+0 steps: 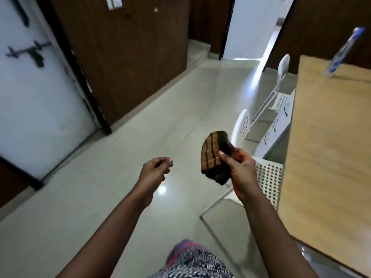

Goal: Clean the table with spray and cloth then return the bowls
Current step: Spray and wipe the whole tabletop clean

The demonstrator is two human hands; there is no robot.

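One cloth (215, 157), folded, brown-striped, pinched by right hand (240, 167) fingers at its 3 o'clock edge; soft, light, likely limp. Left hand (155, 170) loosely curled, empty. Tabletop (329, 157) at 3 o'clock.

We have one wide view from the head, tilted down and forward over the floor (124, 177), close to both arms, table (329, 137) at right.

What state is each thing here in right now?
Cloth: folded, held up in the right hand.
Left hand: holds nothing, fingers loosely curled.
Spray bottle: standing on the table, untouched, blurred.
Chairs: pushed up against the table.
Doorway: open.
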